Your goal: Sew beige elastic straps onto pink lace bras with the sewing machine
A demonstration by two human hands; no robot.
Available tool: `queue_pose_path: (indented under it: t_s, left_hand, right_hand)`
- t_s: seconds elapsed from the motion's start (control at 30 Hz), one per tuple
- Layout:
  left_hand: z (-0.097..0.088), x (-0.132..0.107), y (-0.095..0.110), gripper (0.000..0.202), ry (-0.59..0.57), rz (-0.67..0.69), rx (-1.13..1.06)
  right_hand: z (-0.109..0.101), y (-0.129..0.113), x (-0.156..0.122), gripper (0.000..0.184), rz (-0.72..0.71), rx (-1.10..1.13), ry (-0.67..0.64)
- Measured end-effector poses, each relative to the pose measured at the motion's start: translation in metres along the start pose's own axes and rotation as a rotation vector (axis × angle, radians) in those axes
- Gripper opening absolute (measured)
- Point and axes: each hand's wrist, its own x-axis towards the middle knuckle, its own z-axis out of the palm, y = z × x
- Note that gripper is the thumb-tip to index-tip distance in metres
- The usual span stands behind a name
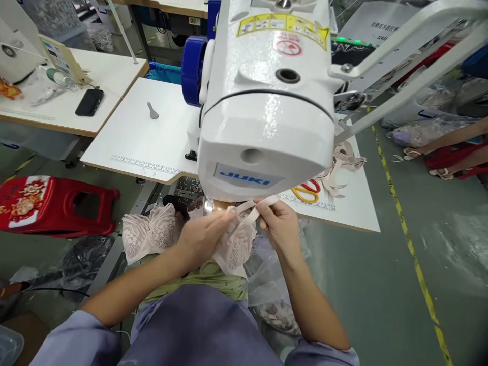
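A white sewing machine (pixel 267 137) stands over the work, and just below its near end a pale strap (pixel 264 209) runs between the person's two hands, one stretch leading toward the left fingertips and another looping out through the right fingers. The right hand (pixel 281 223), below the machine's right half, has its thumb and index finger pinched on this strap. The left hand (pixel 208 231), below the machine's left half, has its fingers drawn together and pointing right, beside the strap and against lace; the pictures do not show clearly whether they grip either one. A lace cup (pixel 235 249) hangs below the machine between the hands, and a pair of lace cups (pixel 150 234) lies below and left of the machine, above the person's lap. On the white table (pixel 171 134) left of the machine are a grey spoon-shaped piece (pixel 152 111) and, along the near edge, a ruler (pixel 147 165). Just right of the machine's lower end lie scissors with yellow and red handles (pixel 309 198), with cut fabric strips (pixel 345 160) beyond them, also right of the machine. Well left of the machine are a red stool (pixel 76 208) on the floor and a black phone (pixel 89 102) on a neighbouring table (pixel 107 79)
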Motion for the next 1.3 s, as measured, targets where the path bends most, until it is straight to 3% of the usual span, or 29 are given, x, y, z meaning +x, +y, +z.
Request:
queue_pose_path:
  t_s: [0.1,0.23,0.47,0.57,0.67,0.73,0.87,0.97,1.3]
  left_hand:
    - [-0.004,-0.004,-0.012,0.035,0.062,-0.042,0.272]
    - [-0.014,-0.003,-0.012,0.030,0.046,-0.144,0.369]
    - [-0.033,0.000,-0.027,0.038,-0.260,-0.131,0.170]
    - [-0.035,-0.001,-0.041,0.039,-0.306,-0.112,0.137]
    - [-0.036,-0.002,-0.046,0.041,-0.351,-0.160,-0.033]
    - [-0.037,-0.003,-0.041,0.042,-0.370,-0.274,-0.152]
    - [-0.042,0.001,-0.012,0.035,-0.260,-0.540,-0.373]
    - [-0.044,0.003,0.006,0.027,-0.245,-0.632,-0.468]
    - [-0.033,0.012,-0.001,0.031,-0.172,-0.395,-0.294]
  right_hand:
    - [0.003,-0.011,0.019,0.033,0.044,-0.079,-0.169]
    - [0.006,-0.024,0.032,0.029,0.046,-0.213,-0.329]
    - [0.022,-0.024,0.046,0.017,-0.243,-0.440,-0.133]
    - [0.030,-0.016,0.048,0.019,-0.346,-0.539,-0.041]
    - [0.035,-0.007,0.052,0.022,-0.414,-0.603,0.005]
    - [0.037,-0.003,0.055,0.021,-0.435,-0.618,0.019]
    - [0.039,0.001,0.060,0.029,-0.456,-0.581,0.012]
    - [0.037,0.003,0.062,0.038,-0.476,-0.554,-0.057]
    - [0.024,0.018,0.062,0.025,-0.260,-0.432,-0.118]
